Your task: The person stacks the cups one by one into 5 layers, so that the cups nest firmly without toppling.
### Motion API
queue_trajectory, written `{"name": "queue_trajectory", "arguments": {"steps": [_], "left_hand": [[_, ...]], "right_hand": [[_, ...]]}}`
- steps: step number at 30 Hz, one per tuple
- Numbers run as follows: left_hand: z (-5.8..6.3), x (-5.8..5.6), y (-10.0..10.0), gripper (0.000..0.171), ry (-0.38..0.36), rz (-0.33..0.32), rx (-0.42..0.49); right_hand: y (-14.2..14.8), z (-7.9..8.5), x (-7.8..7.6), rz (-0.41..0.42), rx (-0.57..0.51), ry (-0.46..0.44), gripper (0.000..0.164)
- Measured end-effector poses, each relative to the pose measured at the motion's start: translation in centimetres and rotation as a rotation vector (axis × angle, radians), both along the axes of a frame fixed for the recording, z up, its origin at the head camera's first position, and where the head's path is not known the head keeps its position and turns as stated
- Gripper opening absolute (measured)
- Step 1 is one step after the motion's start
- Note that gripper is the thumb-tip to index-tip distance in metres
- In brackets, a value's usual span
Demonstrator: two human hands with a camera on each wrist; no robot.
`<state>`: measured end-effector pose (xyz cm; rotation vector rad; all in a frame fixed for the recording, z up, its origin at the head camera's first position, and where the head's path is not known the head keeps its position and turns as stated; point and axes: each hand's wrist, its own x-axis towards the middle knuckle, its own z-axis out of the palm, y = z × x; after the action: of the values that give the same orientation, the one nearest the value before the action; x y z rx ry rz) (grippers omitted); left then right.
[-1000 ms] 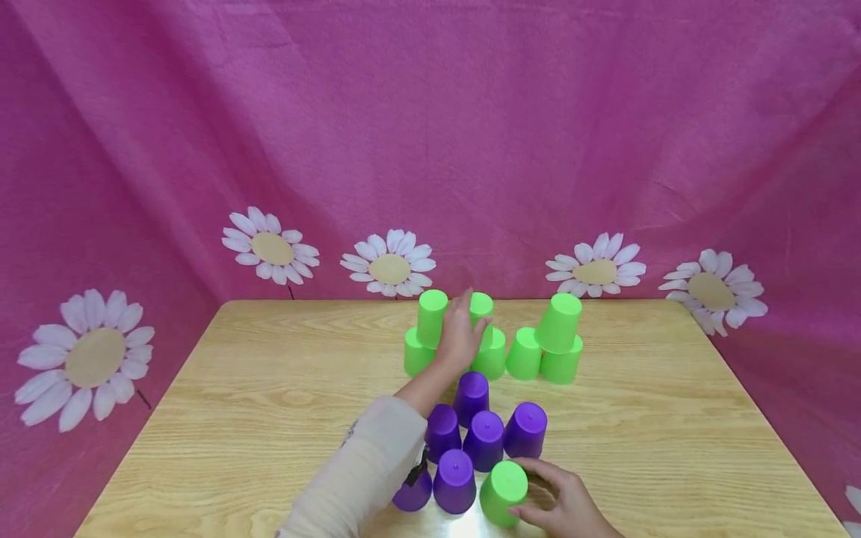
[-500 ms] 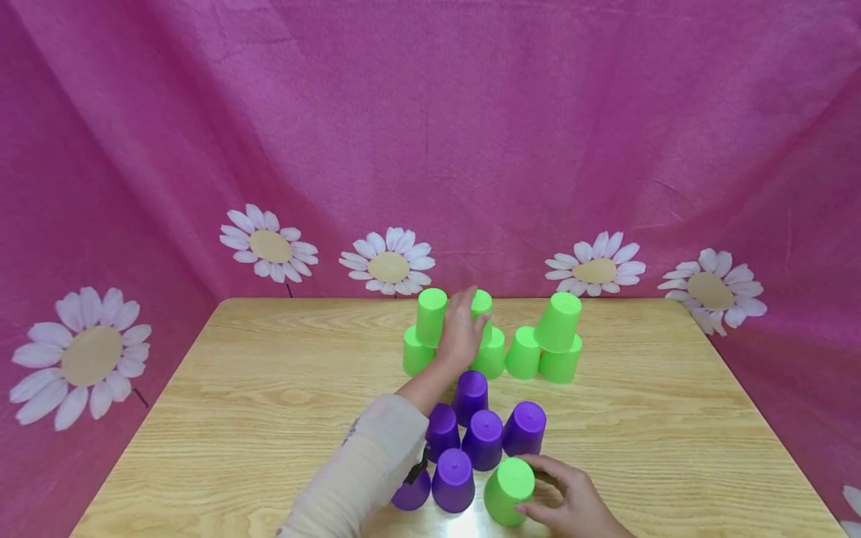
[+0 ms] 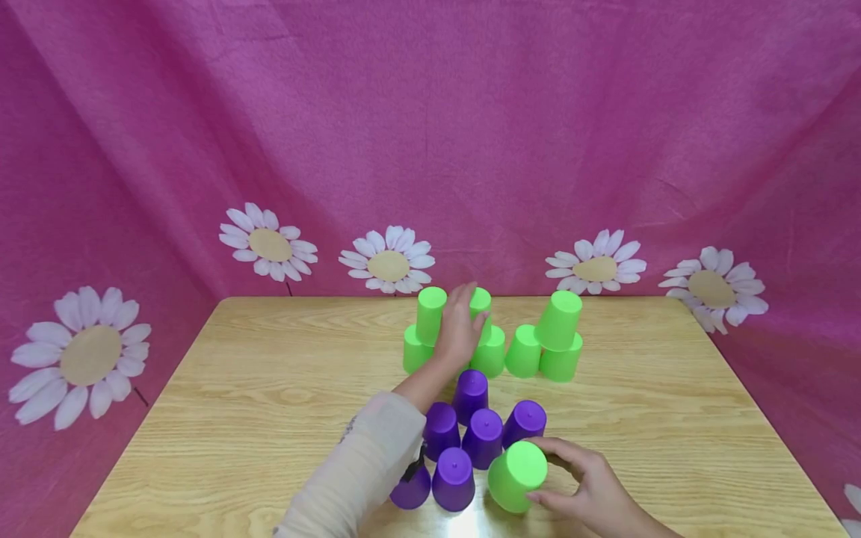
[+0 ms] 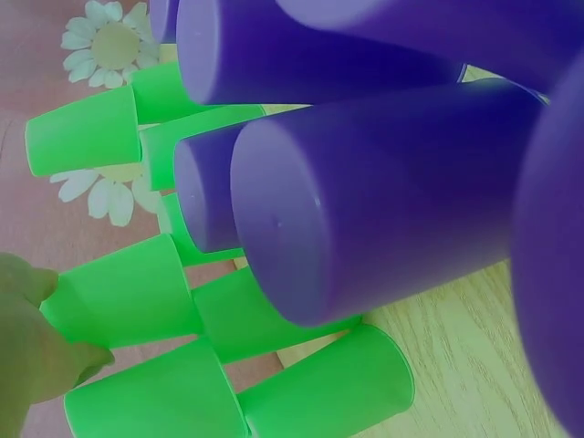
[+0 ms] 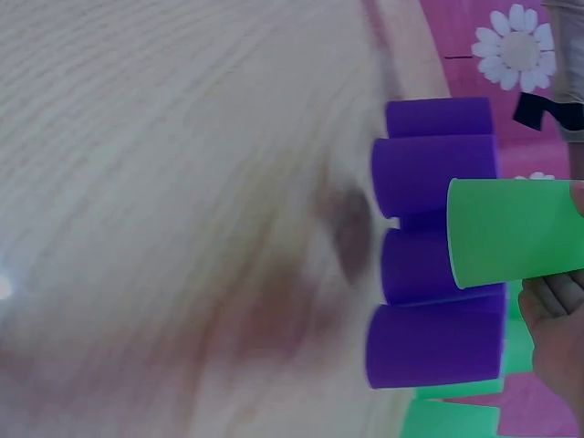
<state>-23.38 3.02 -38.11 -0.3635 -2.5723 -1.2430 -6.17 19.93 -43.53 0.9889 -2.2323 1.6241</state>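
In the head view my left hand is at the far left stack, gripping an upside-down green cup of its upper level. The left wrist view has finger and thumb pinching that green cup near its closed end. Beside it stands another upper green cup, over lower green cups. At the near side, my right hand holds an upside-down green cup between thumb and fingers. Its rim sits higher than the purple cups' rims in the right wrist view.
Several upside-down purple cups, such as the front one, stand between the hands on the wooden table. Further right, a green cup rests across two others. A pink flowered cloth hangs behind the table.
My right hand has lifted its green cup off the table and shifted it slightly right and away from me. The left hand has stayed at the upper green cup.
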Motion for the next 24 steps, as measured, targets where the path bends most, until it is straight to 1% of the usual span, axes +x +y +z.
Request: {"name": "queue_trajectory", "arguments": {"steps": [5, 10, 14, 19, 22, 24], "left_hand": [[0.3, 0.2, -0.1, 0.05, 0.013, -0.005, 0.0], [0.7, 0.2, -0.2, 0.05, 0.057, -0.016, 0.021], [1.2, 0.2, -0.4, 0.048, 0.095, -0.043, 0.054], [1.9, 0.7, -0.9, 0.044, 0.155, -0.086, 0.106], [2.2, 1.0, -1.2, 0.042, 0.194, -0.099, 0.106], [2.3, 1.2, -1.5, 0.042, 0.206, -0.104, 0.097]], "right_hand": [[0.4, 1.4, -0.1, 0.004, -0.047, -0.014, 0.059], [0.6, 2.4, -0.4, -0.019, -0.074, -0.014, 0.06], [0.6, 3.3, -0.8, -0.038, -0.079, 0.004, 0.058], [0.8, 4.2, -1.9, -0.091, -0.086, 0.012, 0.055], [0.9, 4.5, -2.6, -0.132, -0.076, 0.004, 0.052], [1.0, 4.6, -3.0, -0.155, -0.071, -0.007, 0.05]]}}
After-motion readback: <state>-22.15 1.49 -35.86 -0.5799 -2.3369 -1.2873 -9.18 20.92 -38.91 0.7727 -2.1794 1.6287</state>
